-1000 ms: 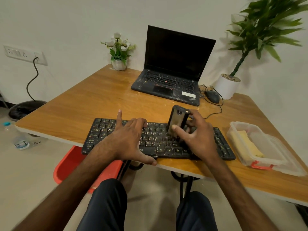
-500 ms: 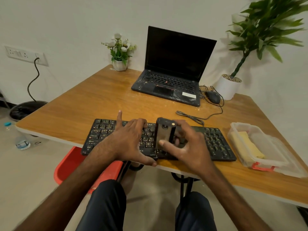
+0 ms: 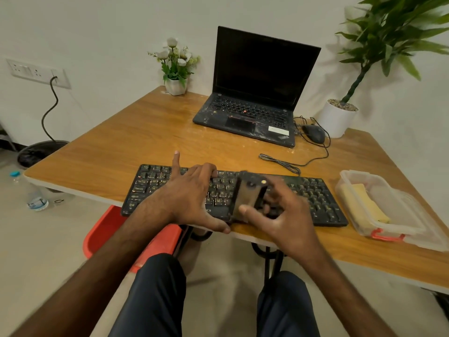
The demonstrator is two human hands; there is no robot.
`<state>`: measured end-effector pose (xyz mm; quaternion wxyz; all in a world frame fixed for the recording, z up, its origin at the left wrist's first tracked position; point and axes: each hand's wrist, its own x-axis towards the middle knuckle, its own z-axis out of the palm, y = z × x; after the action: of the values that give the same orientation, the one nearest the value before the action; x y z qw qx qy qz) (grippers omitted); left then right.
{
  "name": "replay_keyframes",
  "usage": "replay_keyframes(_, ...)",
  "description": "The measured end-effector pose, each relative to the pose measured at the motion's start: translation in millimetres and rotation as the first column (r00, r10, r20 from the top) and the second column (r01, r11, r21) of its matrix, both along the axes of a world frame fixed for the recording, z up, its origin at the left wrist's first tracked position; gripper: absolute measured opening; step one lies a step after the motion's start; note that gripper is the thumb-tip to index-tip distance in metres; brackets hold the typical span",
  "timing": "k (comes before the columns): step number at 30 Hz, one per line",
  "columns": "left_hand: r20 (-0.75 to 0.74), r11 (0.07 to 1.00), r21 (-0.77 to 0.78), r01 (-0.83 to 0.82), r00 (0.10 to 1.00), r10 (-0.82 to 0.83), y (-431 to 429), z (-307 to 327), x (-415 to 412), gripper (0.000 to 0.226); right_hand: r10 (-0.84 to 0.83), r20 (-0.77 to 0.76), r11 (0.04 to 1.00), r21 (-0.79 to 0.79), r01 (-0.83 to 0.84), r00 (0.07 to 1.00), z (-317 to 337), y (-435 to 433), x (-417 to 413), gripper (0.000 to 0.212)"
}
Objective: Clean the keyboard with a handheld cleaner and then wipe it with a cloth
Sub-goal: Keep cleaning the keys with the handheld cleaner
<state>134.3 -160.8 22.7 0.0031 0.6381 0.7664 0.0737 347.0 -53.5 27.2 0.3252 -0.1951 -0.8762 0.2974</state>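
The right hand [image 3: 279,220] grips the handheld cleaner [image 3: 247,198], upright on the middle of the keyboard [image 3: 315,198]. The left hand [image 3: 187,198] presses flat, fingers spread, on its left half near the bench [image 3: 145,142] edge

Keyboard [image 3: 313,198] before laptop [image 3: 255,110], left of container [image 3: 393,207]

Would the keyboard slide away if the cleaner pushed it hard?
Probably not now: the left hand lies flat on the keyboard, likely pinning it. Unheld, it might slide; it looks thin and light on the smooth table. It looks stiff, so the cleaner in the right hand shouldn't bend it.
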Motion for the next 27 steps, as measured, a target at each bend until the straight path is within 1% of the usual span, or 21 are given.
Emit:
replay_keyframes(2, -0.012, 1.000, -0.004, -0.004, 1.000, 0.003, 0.8, -0.1, -0.1, 0.126, -0.135, -0.019, 0.991, 0.011, 0.136, 0.991, 4.5, 15.8, 2.8, 0.055)
replay_keyframes(3, -0.017, 1.000, -0.008, -0.004, 1.000, 0.004, 0.8, 0.2, -0.1, 0.126, -0.172, -0.027, 0.985, 0.021, 0.172, 0.985, 7.3, 18.1, 4.3, 0.056)
replay_keyframes(4, -0.020, 1.000, -0.012, -0.004, 1.000, 0.004, 0.2, 0.4, 0.0, 0.125, -0.168, -0.033, 0.985, 0.021, 0.169, 0.985, 8.2, 16.0, 4.5, 0.056)
replay_keyframes(7, -0.018, 1.000, -0.007, 0.001, 1.000, -0.002, 0.9, -0.1, 0.2, 0.122, -0.011, -0.051, 1.000, -0.028, 0.009, 0.999, 1.3, -5.5, 3.4, 0.056)
replay_keyframes(9, -0.012, 1.000, -0.002, 0.005, 1.000, -0.005, 0.3, 0.6, 0.2, 0.119, 0.044, -0.007, 0.999, 0.018, -0.044, 0.999, -4.4, -13.3, 1.6, 0.060)
replay_keyframes(10, -0.009, 1.000, -0.003, 0.005, 1.000, -0.005, -0.3, 1.0, 0.5, 0.119, 0.022, 0.017, 0.998, 0.057, -0.023, 1.000, -4.7, -10.1, 0.2, 0.060)
replay_keyframes(12, -0.004, 1.000, -0.012, -0.003, 1.000, 0.003, -1.1, 2.3, 1.6, 0.122, -0.091, 0.009, 0.992, 0.093, 0.090, 0.996, -2.3, 8.3, -1.8, 0.058)
replay_keyframes(14, 0.001, 1.000, -0.017, -0.005, 1.000, 0.005, -2.0, 3.1, 2.6, 0.123, -0.197, -0.028, 0.980, 0.020, 0.197, 0.980, 3.3, 27.8, -2.9, 0.058)
replay_keyframes(16, 0.000, 1.000, -0.014, -0.002, 1.000, 0.002, -1.3, 3.5, 2.4, 0.123, -0.217, -0.066, 0.975, -0.071, 0.212, 0.974, 4.5, 37.6, -5.6, 0.056)
replay_keyframes(18, 0.000, 1.000, -0.025, -0.003, 1.000, 0.003, -0.8, 3.7, 1.8, 0.123, -0.203, -0.074, 0.977, -0.086, 0.196, 0.976, 5.0, 32.8, -8.4, 0.056)
replay_keyframes(20, -0.001, 1.000, -0.023, -0.005, 1.000, 0.005, 0.1, 3.2, 1.5, 0.124, -0.168, -0.070, 0.985, -0.060, 0.164, 0.983, 5.0, 22.5, -11.3, 0.056)
replay_keyframes(24, -0.005, 1.000, -0.006, 0.001, 1.000, -0.001, 0.2, 2.0, 0.9, 0.129, 0.000, -0.021, 1.000, -0.016, 0.000, 1.000, 2.5, -0.4, -19.4, 0.052)
replay_keyframes(25, -0.007, 1.000, -0.005, 0.001, 1.000, -0.001, 0.4, 1.9, 0.7, 0.129, 0.014, -0.004, 1.000, 0.010, -0.014, 1.000, 2.8, -0.1, -22.1, 0.053)
replay_keyframes(27, -0.010, 1.000, -0.010, 0.001, 1.000, -0.001, -0.2, 2.6, 0.7, 0.129, -0.064, 0.018, 0.996, 0.070, 0.062, 0.998, 5.7, 14.8, -28.2, 0.057)
